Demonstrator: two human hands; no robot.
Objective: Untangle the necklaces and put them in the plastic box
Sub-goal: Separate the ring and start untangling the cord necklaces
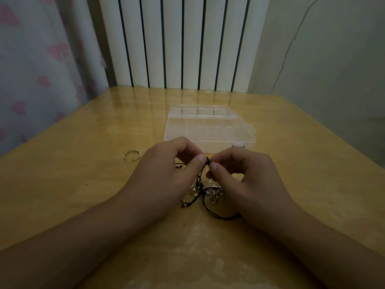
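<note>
A ring [131,155] sits far left on the table [62,184]; left hand [166,167] pinches the dark cord [205,172] at a knot, right hand [243,174] pinches it too, thumbs almost touching, flower charm [216,195] tangled beneath them, clear box [208,128] closed just behind the hands
</note>
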